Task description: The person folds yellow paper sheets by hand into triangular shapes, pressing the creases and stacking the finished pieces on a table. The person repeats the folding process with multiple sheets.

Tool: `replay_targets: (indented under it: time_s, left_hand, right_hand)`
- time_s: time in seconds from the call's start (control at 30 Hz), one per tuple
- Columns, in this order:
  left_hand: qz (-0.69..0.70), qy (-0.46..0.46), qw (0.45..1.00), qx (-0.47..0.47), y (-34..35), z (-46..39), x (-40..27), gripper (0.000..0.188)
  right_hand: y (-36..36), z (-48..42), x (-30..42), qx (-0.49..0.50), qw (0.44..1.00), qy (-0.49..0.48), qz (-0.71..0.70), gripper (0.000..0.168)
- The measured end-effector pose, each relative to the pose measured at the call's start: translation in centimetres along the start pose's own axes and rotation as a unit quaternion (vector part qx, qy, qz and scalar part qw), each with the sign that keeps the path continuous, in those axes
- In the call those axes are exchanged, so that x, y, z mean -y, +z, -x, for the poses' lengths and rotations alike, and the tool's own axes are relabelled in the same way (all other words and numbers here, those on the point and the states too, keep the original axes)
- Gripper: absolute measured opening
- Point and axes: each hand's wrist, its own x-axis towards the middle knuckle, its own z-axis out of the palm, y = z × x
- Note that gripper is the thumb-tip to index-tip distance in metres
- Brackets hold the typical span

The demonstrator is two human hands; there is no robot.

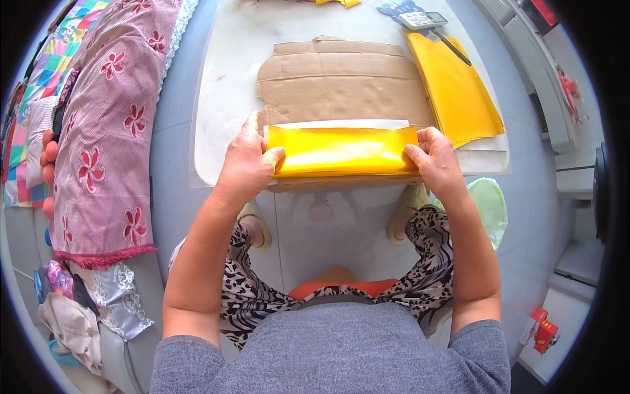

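Note:
A shiny gold foil sheet (pixel 342 150) with a strip of white (pixel 339 123) showing along its far edge spans the space between my hands. My left hand (pixel 251 157) grips its left end, thumb on top. At the right end, my right hand (pixel 435 155) pinches it the same way, its other fingers curled behind. The sheet lies over the near part of a flattened piece of brown cardboard (pixel 344 88), at the table's front edge. Whether the gold sheet is folded or layered I cannot tell.
On the white table (pixel 226 88), a stack of gold sheets (pixel 455 93) lies right of the cardboard. A dark pen (pixel 453 48) and a white handset with buttons (pixel 422 19) rest near its far end. A pink flowered cover (pixel 113 123) drapes a sofa at left. A pale green bag (pixel 487 209) is beside my right forearm.

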Motion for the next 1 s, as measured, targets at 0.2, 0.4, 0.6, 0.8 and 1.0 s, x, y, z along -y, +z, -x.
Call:
replay_targets:
  time_s: [0.2, 0.4, 0.6, 0.8, 1.0]
  left_hand:
    - [-0.03, 0.026, 0.998, -0.04, 0.6, 0.2, 0.4, 0.077]
    - [-0.102, 0.044, 0.99, -0.088, 0.7, 0.7, 0.2, 0.072]
    - [-0.134, 0.011, 0.987, -0.09, 0.6, 0.7, 0.0, 0.071]
    - [-0.141, -0.004, 0.986, -0.094, 0.5, 0.6, -0.2, 0.072]
    - [-0.136, -0.005, 0.987, -0.087, 0.4, 0.6, -0.4, 0.073]
  right_hand:
    - [0.1, 0.4, 0.9, -0.028, 0.994, -0.023, 0.1, 0.048]
    - [0.7, 0.5, 0.9, -0.05, 0.989, -0.048, 0.131, 0.059]
    - [0.9, 0.2, 1.0, -0.061, 0.988, -0.061, 0.13, 0.062]
    - [0.8, -0.3, 1.5, -0.049, 0.988, -0.04, 0.143, 0.065]
    - [0.7, -0.4, 1.5, -0.044, 0.988, -0.029, 0.147, 0.067]
